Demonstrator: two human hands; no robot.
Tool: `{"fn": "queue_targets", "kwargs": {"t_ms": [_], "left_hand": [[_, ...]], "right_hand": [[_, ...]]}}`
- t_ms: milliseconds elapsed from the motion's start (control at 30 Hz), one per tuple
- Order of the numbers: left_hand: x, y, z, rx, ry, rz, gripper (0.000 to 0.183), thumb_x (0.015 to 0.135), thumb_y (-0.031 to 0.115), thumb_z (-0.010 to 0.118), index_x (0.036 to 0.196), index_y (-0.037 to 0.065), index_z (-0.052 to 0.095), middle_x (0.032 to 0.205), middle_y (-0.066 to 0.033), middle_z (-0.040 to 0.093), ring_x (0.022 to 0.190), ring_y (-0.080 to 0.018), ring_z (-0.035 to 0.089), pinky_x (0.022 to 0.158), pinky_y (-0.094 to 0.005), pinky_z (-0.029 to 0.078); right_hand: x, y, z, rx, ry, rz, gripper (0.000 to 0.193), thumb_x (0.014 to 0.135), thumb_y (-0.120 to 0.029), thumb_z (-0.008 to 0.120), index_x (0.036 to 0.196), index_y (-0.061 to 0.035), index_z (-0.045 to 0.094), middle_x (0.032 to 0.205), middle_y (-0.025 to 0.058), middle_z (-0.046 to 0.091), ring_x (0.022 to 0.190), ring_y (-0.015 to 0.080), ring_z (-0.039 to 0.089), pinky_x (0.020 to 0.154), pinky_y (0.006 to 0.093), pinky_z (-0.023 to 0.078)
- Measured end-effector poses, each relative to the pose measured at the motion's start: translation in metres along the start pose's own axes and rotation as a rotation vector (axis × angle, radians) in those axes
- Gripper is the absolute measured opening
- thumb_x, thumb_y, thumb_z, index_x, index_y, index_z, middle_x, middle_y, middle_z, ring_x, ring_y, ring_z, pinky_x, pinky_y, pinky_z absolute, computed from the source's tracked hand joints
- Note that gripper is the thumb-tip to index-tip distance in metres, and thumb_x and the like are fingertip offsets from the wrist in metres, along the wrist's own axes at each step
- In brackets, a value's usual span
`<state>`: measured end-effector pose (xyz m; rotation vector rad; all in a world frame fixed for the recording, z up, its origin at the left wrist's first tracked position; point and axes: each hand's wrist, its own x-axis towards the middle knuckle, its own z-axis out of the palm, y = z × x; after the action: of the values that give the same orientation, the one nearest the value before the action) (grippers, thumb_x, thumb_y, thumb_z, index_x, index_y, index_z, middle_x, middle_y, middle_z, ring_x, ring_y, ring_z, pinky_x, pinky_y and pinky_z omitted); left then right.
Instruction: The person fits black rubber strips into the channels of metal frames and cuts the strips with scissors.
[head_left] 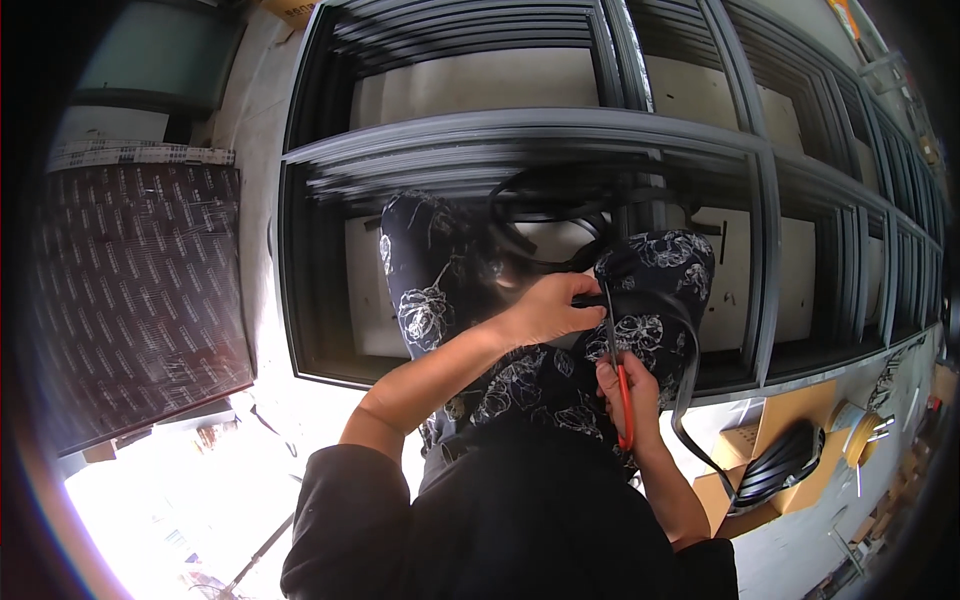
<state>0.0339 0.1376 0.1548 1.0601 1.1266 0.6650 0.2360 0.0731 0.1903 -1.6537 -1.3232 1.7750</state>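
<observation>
My left hand (pixel 552 308) is closed with fingers and thumb pinching a flat black rubber strip (pixel 686 385) above my knees. Red-handled scissors (pixel 627 408) are gripped in my right hand (pixel 640 384), blades pointing away from me. Their blades reach up to the strip beside my left fingertips; whether they are parted on it I cannot tell. From there the strip bends over my right knee and runs down into a cardboard box (pixel 712 497) at the lower right. A coil of black strip (pixel 785 468) lies inside that box.
Stacked dark grey window frames (pixel 520 122) spread in front of me and off to the right, with my knees against them. A dark patterned panel stack (pixel 145 290) stands at left. Near the box is a yellow spool (pixel 858 432). Loops of black strip (pixel 540 200) hang beyond my knees.
</observation>
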Motion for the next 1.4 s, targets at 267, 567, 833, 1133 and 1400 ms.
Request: {"fn": "queue_targets", "kwargs": {"t_ms": [267, 567, 833, 1133, 1400], "left_hand": [[0.004, -0.003, -0.038, -0.114, -0.422, -0.062, 0.062, 0.078, 0.014, 0.075, 0.131, -0.003, 0.048, 0.108, -0.0126, 0.060, 0.094, -0.0165, 0.062, 0.079, -0.0262, 0.052], [0.041, 0.013, -0.004, -0.591, -1.143, 0.084, 0.108, 0.071, 0.000, 0.067, 0.156, 0.017, 0.002, 0.107, -0.0184, 0.057, 0.071, -0.0167, 0.064, 0.050, -0.0213, 0.050], [0.031, 0.020, 0.002, -0.600, -1.001, 0.006, 0.078, 0.072, -0.003, 0.064, 0.140, 0.010, 0.027, 0.100, -0.0148, 0.058, 0.051, -0.0090, 0.050, 0.047, -0.0183, 0.042], [0.034, 0.006, 0.001, -0.560, -0.849, 0.028, 0.067, 0.069, 0.002, 0.069, 0.127, 0.007, 0.037, 0.102, -0.0135, 0.060, 0.074, -0.0137, 0.059, 0.057, -0.0226, 0.047], [0.030, 0.012, -0.008, -0.507, -0.662, -0.014, 0.043, 0.076, -0.001, 0.064, 0.115, 0.002, 0.046, 0.085, -0.0129, 0.066, 0.074, -0.0121, 0.059, 0.068, -0.0249, 0.047]], "right_hand": [[-0.023, -0.020, 0.006, 0.157, -0.042, 0.151, 0.019, 0.092, -0.023, 0.065, 0.096, -0.0059, 0.060, 0.065, -0.0040, 0.051, 0.055, 0.0034, 0.044, 0.050, 0.0188, 0.036], [-0.048, -0.026, -0.004, 0.072, -0.074, 0.108, 0.022, 0.093, -0.023, 0.061, 0.102, -0.0034, 0.058, 0.066, -0.0026, 0.052, 0.055, 0.0039, 0.045, 0.050, 0.0184, 0.036], [-0.053, -0.024, 0.001, 0.150, -0.033, 0.088, 0.025, 0.096, -0.027, 0.055, 0.104, -0.0030, 0.054, 0.065, -0.0010, 0.052, 0.052, 0.0043, 0.044, 0.049, 0.0181, 0.034], [-0.050, -0.023, 0.001, 0.191, -0.042, 0.138, 0.017, 0.096, -0.021, 0.057, 0.095, -0.0041, 0.054, 0.061, -0.0026, 0.049, 0.047, 0.0041, 0.040, 0.043, 0.0188, 0.030], [-0.064, -0.035, -0.040, -0.273, 0.014, -0.303, 0.017, 0.081, -0.010, 0.075, 0.088, -0.0039, 0.061, 0.067, -0.0019, 0.056, 0.061, 0.0058, 0.052, 0.059, 0.0208, 0.044]]}}
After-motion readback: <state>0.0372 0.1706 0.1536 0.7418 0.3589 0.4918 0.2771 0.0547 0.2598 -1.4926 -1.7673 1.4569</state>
